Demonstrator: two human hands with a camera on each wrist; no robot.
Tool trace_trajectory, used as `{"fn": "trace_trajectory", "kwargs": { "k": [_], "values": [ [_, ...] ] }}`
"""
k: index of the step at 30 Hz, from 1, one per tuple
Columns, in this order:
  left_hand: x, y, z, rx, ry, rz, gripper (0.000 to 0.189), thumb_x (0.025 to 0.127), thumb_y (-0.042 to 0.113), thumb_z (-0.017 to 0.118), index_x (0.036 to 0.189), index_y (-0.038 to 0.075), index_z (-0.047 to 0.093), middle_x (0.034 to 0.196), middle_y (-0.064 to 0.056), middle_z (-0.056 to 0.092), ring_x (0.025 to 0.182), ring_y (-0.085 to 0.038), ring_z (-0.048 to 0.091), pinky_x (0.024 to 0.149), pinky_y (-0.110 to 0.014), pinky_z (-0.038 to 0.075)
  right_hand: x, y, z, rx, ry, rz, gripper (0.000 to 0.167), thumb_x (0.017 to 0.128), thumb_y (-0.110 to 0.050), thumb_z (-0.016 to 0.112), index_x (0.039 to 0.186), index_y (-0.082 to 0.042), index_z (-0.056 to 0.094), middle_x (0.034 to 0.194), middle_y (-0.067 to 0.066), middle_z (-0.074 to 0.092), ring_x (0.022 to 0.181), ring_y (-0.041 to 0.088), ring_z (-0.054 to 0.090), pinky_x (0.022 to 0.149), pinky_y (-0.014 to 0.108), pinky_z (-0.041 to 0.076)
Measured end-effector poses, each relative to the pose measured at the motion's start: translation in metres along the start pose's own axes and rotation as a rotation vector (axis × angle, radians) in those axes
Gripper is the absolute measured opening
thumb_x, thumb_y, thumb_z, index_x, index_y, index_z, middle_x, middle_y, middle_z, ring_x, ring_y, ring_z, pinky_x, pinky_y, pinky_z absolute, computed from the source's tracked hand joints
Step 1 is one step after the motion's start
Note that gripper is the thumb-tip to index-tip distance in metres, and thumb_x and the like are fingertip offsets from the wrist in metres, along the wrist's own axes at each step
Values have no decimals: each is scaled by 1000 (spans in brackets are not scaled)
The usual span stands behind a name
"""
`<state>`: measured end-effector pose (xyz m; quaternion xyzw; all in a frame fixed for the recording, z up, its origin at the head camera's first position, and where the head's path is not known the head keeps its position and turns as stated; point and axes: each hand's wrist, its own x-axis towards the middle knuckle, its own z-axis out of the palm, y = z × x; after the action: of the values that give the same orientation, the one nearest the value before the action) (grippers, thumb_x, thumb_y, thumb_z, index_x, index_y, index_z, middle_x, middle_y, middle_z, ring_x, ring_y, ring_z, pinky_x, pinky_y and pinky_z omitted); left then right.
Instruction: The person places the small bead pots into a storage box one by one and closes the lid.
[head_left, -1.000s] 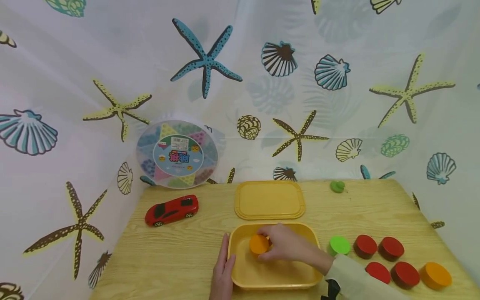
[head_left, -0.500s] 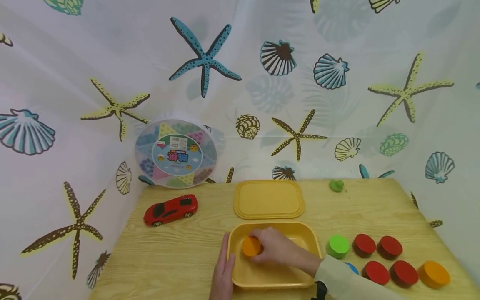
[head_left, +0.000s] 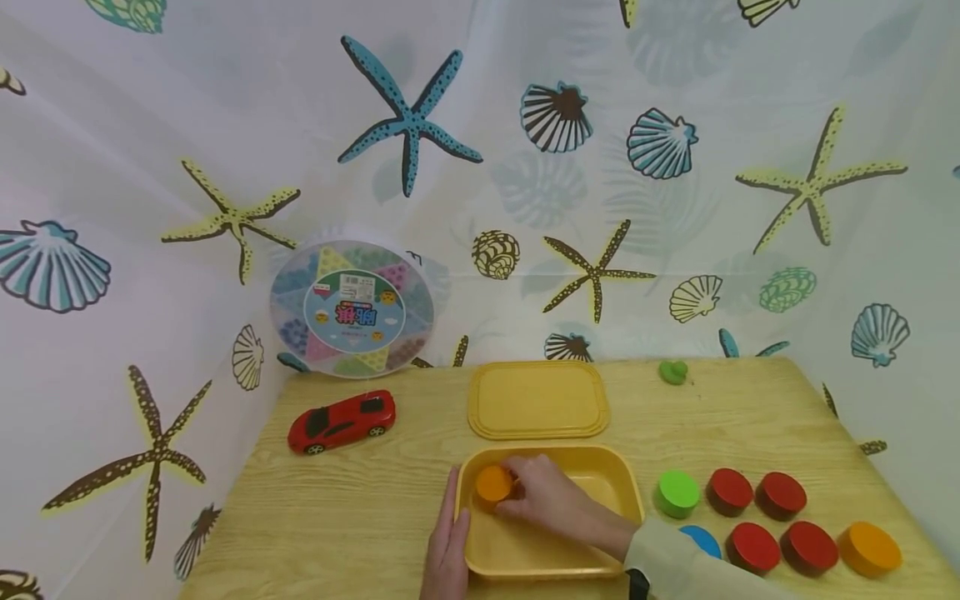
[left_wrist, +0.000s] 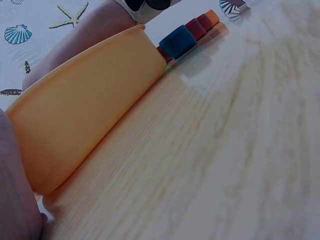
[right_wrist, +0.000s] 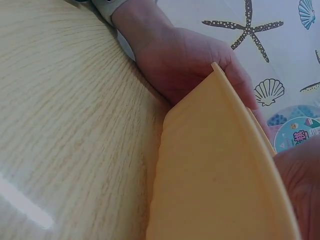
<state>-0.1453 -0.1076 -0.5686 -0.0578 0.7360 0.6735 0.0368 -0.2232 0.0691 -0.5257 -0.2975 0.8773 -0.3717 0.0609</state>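
In the head view my right hand (head_left: pixel 542 498) reaches into a yellow plastic box (head_left: pixel 555 571), pinching an orange round block (head_left: pixel 492 485) between thumb and fingers. That block is at the left end inside the box. My left hand (head_left: pixel 447 546) lies along the box's left outer wall, its fingers extended against it. The left wrist view shows this hand (left_wrist: pixel 15 185) at the frame's left edge, touching the box wall (left_wrist: pixel 90 105). Seen from the right wrist, the box wall hides the block; part of my right hand (right_wrist: pixel 302 185) shows beyond the rim.
Right of the box are a green block (head_left: pixel 678 493), a blue block (head_left: pixel 702 540) partly behind my sleeve, several red blocks (head_left: pixel 752 547) and another orange block (head_left: pixel 870 548). Behind lie a yellow lid (head_left: pixel 538 400), red toy car (head_left: pixel 342 422), small green toy (head_left: pixel 673 372) and round game box (head_left: pixel 352 308).
My right hand has moved left inside the box with the orange block, toward the left wall. The blue block has come into view beside my sleeve. My left hand has stayed put.
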Motion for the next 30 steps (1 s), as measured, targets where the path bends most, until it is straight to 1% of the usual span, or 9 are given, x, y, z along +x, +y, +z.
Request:
{"fn": "trace_trajectory", "kwargs": {
  "k": [4, 7, 11, 14, 16, 19, 23, 27, 30],
  "values": [
    [0, 0, 0, 7, 5, 16, 58, 115, 26, 34, 170, 23, 15, 175, 1, 14, 160, -25, 13, 129, -55, 14, 0, 1, 0, -14, 60, -38, 30, 86, -4, 84, 114, 1, 72, 106, 12, 78, 95, 19, 76, 81, 23, 62],
    [-1, 0, -1, 14, 4, 29, 57, 115, 27, 34, 169, 23, 16, 175, 1, 15, 160, -25, 14, 129, -55, 13, -2, 2, -3, -33, 79, -42, 30, 86, -5, 84, 113, 1, 73, 106, 13, 78, 96, 21, 76, 81, 26, 63],
    [-1, -3, -1, 19, -3, 62, 57, 115, 32, 34, 169, 24, 17, 175, 0, 15, 160, -25, 13, 129, -54, 11, -9, 2, -9, -46, 67, 1, 30, 88, -12, 84, 116, -2, 75, 107, 11, 78, 96, 22, 75, 83, 29, 63],
    [0, -5, -1, 24, -1, 63, 58, 116, 33, 34, 170, 24, 16, 175, 3, 16, 159, -22, 14, 129, -52, 11, -15, 1, -17, -27, 62, 27, 32, 91, -15, 82, 119, -2, 75, 110, 12, 78, 98, 24, 74, 85, 34, 63],
    [1, -4, -1, 27, -1, 60, 58, 116, 32, 33, 170, 24, 15, 174, 4, 16, 159, -21, 14, 129, -52, 11, -21, 0, -22, 0, 68, 18, 32, 92, -15, 80, 120, -1, 74, 113, 14, 77, 100, 28, 74, 86, 39, 64],
    [2, -4, -1, 30, 0, 54, 58, 116, 31, 32, 170, 23, 14, 174, 4, 15, 160, -22, 14, 129, -54, 11, -33, 0, -28, 24, 102, -28, 32, 93, -14, 79, 121, 1, 74, 116, 15, 76, 104, 31, 73, 89, 44, 63],
    [2, -3, 0, 32, 3, 45, 57, 116, 32, 32, 170, 25, 14, 175, 2, 15, 160, -25, 13, 129, -57, 11, -50, 2, -35, 32, 156, -80, 40, 93, -16, 79, 129, 1, 71, 126, 13, 74, 117, 31, 69, 98, 48, 59],
    [2, -4, 0, 45, 14, 39, 57, 115, 32, 32, 169, 25, 15, 175, 2, 15, 160, -26, 13, 129, -58, 11, -67, 6, -45, 53, 206, -78, 51, 95, -20, 79, 140, -2, 64, 138, 11, 68, 127, 31, 64, 106, 51, 54],
    [2, -3, 0, 55, 21, 40, 57, 115, 31, 33, 169, 24, 16, 175, 2, 16, 160, -26, 14, 129, -57, 11, -81, 12, -52, 66, 285, -80, 56, 94, -20, 80, 144, -3, 62, 143, 10, 65, 131, 32, 61, 107, 51, 54]
  ]
}}
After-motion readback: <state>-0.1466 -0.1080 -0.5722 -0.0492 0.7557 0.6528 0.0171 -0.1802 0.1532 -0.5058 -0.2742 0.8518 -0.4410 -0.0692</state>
